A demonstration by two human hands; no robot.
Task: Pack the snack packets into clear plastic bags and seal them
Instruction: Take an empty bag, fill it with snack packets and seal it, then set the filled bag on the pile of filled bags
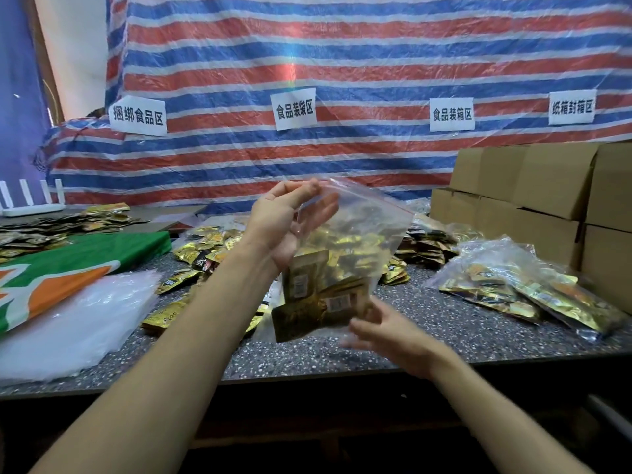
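Ideally we are working over the table (pixel 307 354), letting the clear plastic bag (pixel 355 234) hang with its snack packets (pixel 318 295) sunk toward six o'clock. Our left hand (pixel 284 217) is pinching its eleven o'clock corner while our right hand (pixel 386 333) is hovering below, fingers spread and empty, leaving the zip strip (pixel 376 199) clear for sealing.

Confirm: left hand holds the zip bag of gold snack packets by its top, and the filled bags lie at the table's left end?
No: the head view shows the filled bags at the right end of the table, by the cardboard boxes. The left hand holds the zip bag of gold snack packets by its top.
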